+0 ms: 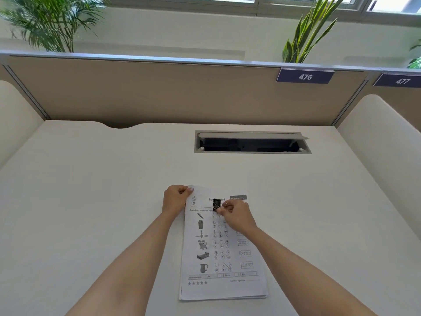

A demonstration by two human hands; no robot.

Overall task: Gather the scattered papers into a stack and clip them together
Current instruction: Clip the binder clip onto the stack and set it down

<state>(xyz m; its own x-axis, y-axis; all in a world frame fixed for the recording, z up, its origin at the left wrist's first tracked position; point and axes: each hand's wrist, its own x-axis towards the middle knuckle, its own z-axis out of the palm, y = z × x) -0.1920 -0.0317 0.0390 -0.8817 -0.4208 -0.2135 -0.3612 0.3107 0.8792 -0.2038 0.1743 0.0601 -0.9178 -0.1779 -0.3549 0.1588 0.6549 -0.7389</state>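
A stack of printed worksheets (222, 258) lies on the white desk (91, 201) in front of me, its edges roughly even. My left hand (175, 199) pinches the stack's top left corner, which is lifted a little off the desk. My right hand (237, 215) holds a black binder clip (216, 204) by its wire handles over the upper middle of the top sheet. Whether the clip's jaws bite the paper edge cannot be told.
An open cable hatch (251, 142) is set into the desk behind the papers. A beige partition (182, 92) closes off the back, with rounded white side panels left and right. Plants stand behind the partition.
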